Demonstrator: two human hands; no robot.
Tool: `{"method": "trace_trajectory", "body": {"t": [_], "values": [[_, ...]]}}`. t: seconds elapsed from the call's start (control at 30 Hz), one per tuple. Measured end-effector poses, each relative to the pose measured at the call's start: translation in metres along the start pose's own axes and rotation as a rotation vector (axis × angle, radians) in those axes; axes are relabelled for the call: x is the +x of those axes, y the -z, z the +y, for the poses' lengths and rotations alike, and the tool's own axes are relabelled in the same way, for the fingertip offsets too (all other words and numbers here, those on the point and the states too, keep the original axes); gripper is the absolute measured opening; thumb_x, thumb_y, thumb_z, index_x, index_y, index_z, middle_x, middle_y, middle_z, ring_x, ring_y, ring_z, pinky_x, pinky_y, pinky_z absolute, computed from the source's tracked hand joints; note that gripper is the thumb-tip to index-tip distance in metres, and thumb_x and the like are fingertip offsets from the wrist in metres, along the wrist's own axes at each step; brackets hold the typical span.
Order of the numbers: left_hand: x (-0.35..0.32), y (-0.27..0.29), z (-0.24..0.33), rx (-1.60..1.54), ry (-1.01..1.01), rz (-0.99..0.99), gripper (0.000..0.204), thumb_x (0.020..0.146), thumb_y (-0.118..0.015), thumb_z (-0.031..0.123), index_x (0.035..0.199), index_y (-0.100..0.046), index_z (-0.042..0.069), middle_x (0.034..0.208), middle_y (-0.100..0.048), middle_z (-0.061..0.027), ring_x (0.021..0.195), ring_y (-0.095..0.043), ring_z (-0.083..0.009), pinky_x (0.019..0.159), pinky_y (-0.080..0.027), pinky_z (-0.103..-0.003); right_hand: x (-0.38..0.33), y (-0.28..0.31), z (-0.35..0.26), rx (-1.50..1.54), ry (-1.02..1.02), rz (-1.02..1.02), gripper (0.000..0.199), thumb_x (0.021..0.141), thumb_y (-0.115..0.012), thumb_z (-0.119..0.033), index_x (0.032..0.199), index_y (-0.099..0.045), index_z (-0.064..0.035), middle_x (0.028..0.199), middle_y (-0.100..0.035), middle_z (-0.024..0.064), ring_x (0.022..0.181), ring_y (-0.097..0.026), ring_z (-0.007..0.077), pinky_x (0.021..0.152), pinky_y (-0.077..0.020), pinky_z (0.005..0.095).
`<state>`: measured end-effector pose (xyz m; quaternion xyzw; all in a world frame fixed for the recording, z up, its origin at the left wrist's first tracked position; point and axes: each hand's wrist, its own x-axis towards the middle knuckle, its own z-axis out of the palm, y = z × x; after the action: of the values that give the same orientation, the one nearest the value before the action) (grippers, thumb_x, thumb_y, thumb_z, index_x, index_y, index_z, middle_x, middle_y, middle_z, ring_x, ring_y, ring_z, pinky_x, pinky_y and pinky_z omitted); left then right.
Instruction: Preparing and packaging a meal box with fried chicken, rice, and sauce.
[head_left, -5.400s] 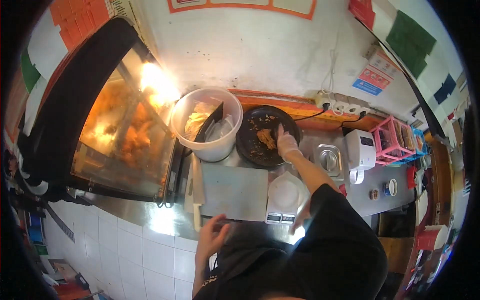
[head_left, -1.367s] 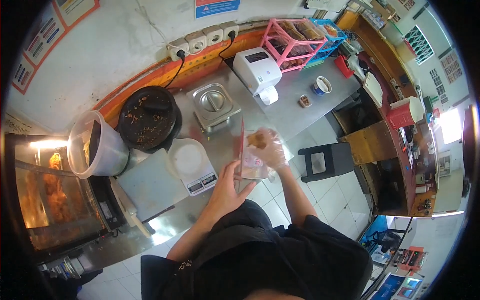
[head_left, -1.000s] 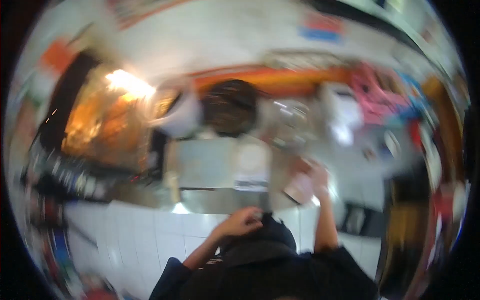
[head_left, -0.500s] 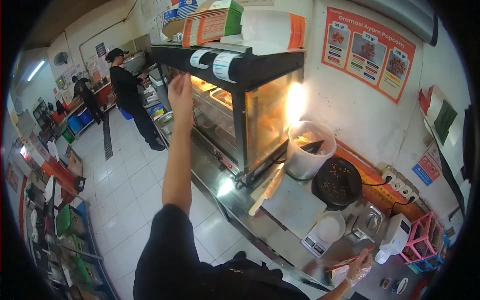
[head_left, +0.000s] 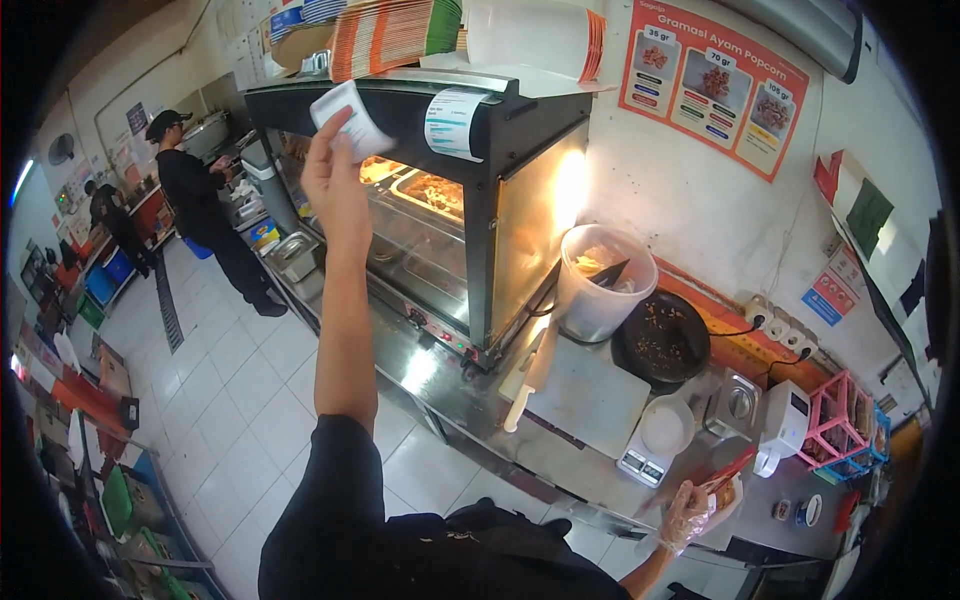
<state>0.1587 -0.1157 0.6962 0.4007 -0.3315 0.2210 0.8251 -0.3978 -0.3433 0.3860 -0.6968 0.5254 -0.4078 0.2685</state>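
Observation:
My bare left hand [head_left: 335, 170] is raised at the front of the black-framed food warmer [head_left: 480, 215], pinching a white paper slip [head_left: 352, 118] between thumb and fingers. A second printed slip [head_left: 455, 125] hangs from the warmer's top edge, just right of that hand. Low at the right, my right hand [head_left: 688, 515] wears a clear plastic glove. It is closed on a small red-and-white box [head_left: 727, 507], held over the counter's edge; its contents are too small to make out. Behind the warmer's glass, lit trays [head_left: 430, 192] hold browned food.
On the steel counter are a knife [head_left: 530, 385], a cutting board [head_left: 585, 395], a white bucket [head_left: 605, 285], a dark pan [head_left: 660, 340] and a scale [head_left: 645, 465]. Stacked orange-edged cartons [head_left: 390, 40] top the warmer. A person in black [head_left: 205, 205] stands at the far left.
My left hand has come up and left with a slip that was on the warmer's front. My right hand has shifted slightly left and up, with the box. The view has turned a little.

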Motion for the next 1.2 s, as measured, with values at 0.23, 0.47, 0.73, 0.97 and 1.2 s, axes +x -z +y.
{"method": "trace_trajectory", "body": {"t": [0.23, 0.47, 0.73, 0.97, 1.2], "values": [[-0.007, -0.039, -0.020, 0.138, -0.083, -0.218, 0.069, 0.082, -0.080, 0.005, 0.139, -0.043, -0.002, 0.122, -0.056, -0.0118, 0.106, -0.059, -0.0162, 0.092, -0.052, -0.030, 0.000, 0.008, -0.005, -0.098, 0.127, 0.160, 0.028, 0.096, -0.066, -0.024, 0.087, -0.063, 0.0023, 0.078, -0.058, 0.0064, 0.070, -0.053, 0.0160, 0.062, -0.0450, 0.0340], [-0.189, -0.113, 0.048, -0.159, 0.219, -0.624, 0.093, 0.070, -0.080, -0.011, 0.147, -0.028, 0.000, 0.135, -0.045, -0.0181, 0.119, -0.058, -0.0327, 0.092, -0.059, -0.044, -0.011, 0.027, -0.017, -0.143, -0.004, 0.144, 0.024, 0.093, -0.068, -0.026, 0.091, -0.069, -0.0025, 0.080, -0.068, 0.0155, 0.070, -0.064, 0.0253, 0.068, -0.0522, 0.0390], [-0.486, -0.182, 0.094, -0.467, 1.134, -0.982, 0.084, 0.079, -0.071, -0.015, 0.146, -0.025, 0.006, 0.131, -0.045, -0.0167, 0.122, -0.056, -0.0297, 0.094, -0.057, -0.044, -0.028, 0.112, -0.012, 0.592, -0.424, -0.176, 0.019, 0.099, -0.057, -0.014, 0.112, -0.062, -0.0008, 0.082, -0.063, 0.0049, 0.074, -0.060, 0.0149, 0.068, -0.0496, 0.0300], [-0.619, -0.271, 0.134, -0.518, 1.190, -1.258, 0.086, 0.080, -0.072, -0.013, 0.147, -0.023, 0.007, 0.128, -0.047, -0.0174, 0.116, -0.061, -0.0291, 0.090, -0.059, -0.038, -0.048, 0.240, 0.070, 0.928, -0.553, -0.058, 0.027, 0.102, -0.056, -0.021, 0.121, -0.060, -0.0033, 0.097, -0.065, 0.0054, 0.085, -0.060, 0.0111, 0.077, -0.0497, 0.0272], [-0.717, -0.362, 0.172, -0.514, 1.241, -1.317, 0.090, 0.080, -0.071, -0.014, 0.150, -0.020, 0.008, 0.132, -0.044, -0.0177, 0.120, -0.058, -0.0276, 0.093, -0.057, -0.037, -0.030, 0.327, 0.140, 0.980, -0.699, 0.171, 0.043, 0.099, -0.061, -0.036, 0.123, -0.057, -0.0009, 0.091, -0.065, 0.0068, 0.082, -0.062, 0.0133, 0.074, -0.0491, 0.0282]]}}
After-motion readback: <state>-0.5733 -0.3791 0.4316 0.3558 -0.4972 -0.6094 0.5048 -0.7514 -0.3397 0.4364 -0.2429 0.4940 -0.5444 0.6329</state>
